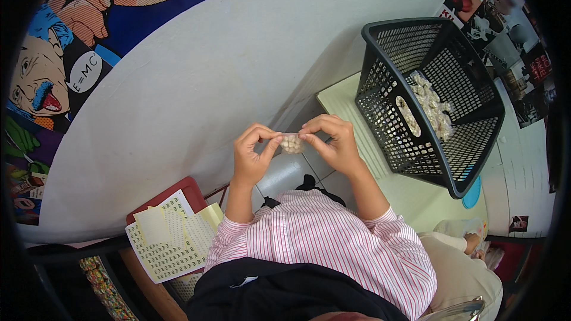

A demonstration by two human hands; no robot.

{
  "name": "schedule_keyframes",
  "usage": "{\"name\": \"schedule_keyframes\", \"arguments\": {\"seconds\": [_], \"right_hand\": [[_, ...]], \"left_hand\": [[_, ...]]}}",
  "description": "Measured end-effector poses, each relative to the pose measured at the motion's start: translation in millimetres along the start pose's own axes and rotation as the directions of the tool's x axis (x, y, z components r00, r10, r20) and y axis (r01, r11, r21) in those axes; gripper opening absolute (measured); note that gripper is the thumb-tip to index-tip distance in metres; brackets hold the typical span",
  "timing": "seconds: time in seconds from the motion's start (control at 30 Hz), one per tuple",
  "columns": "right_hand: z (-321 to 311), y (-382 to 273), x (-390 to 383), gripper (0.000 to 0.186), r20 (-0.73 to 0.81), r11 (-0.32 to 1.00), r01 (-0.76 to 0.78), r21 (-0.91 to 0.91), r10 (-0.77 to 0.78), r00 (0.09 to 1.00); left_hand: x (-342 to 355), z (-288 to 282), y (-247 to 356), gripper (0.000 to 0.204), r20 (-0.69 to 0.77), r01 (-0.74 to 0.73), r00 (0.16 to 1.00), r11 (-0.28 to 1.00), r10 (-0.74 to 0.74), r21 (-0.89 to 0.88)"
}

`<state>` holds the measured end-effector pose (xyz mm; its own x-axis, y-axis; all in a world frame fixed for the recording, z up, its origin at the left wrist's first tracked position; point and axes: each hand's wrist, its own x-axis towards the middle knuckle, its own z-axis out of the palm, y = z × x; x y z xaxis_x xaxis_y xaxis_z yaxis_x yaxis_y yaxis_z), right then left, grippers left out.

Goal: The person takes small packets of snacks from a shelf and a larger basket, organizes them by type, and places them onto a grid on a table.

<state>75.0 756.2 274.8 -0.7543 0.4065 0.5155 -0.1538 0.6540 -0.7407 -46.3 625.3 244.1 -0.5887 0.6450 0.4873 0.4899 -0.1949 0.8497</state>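
A small clear plastic bag (292, 144) with several pale, round pieces in its bottom hangs in front of my chest. My left hand (254, 150) pinches its upper left corner between thumb and fingers. At the upper right corner, my right hand (334, 140) grips the bag the same way, so the top edge is stretched between both hands. What exactly the pale pieces are is too small to tell. To the right stands a dark grey slatted plastic basket (389, 53), which holds several similar filled bags (433, 107).
The basket rests on a pale yellow-green table (339, 98). Printed label sheets (172, 244) lie on a red stool (189, 189) at lower left. A white wall (238, 53) curves ahead. Another person's leg (461, 267) and hand are at lower right, near a blue round lid (471, 193).
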Motion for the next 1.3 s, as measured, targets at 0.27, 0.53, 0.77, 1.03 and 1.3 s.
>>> {"name": "schedule_keyframes", "arguments": {"seconds": [0.27,0.53,0.77,1.03,1.3], "right_hand": [[0.7,5.4,1.6,0.009,-0.037,0.997,-0.018,0.079,0.021,0.999],[-2.3,-2.8,17.3,0.027,0.136,0.983,-0.181,-0.043,0.185,0.973],[-63.2,-17.3,51.5,0.053,0.124,0.637,0.265,-0.724,-0.257,0.958],[-170.4,-76.0,90.0,0.033,0.004,0.266,0.067,-0.962,-0.231,0.973],[-276.9,19.3,101.8,0.059,0.023,0.392,-0.126,-0.911,0.353,0.935]], "left_hand": [[-3.0,-2.0,-21.4,0.023,0.031,-0.066,0.997,0.977,0.074,-0.203],[-12.0,26.4,-11.2,0.034,0.311,0.404,0.910,0.762,-0.275,-0.507],[-8.6,29.2,-30.3,0.029,0.299,0.399,0.907,0.830,-0.296,-0.390],[8.3,52.6,-24.3,0.024,0.307,0.412,0.899,0.841,-0.312,-0.350],[23.2,66.5,-31.1,0.036,0.296,0.270,0.936,0.929,-0.191,-0.253]]}}
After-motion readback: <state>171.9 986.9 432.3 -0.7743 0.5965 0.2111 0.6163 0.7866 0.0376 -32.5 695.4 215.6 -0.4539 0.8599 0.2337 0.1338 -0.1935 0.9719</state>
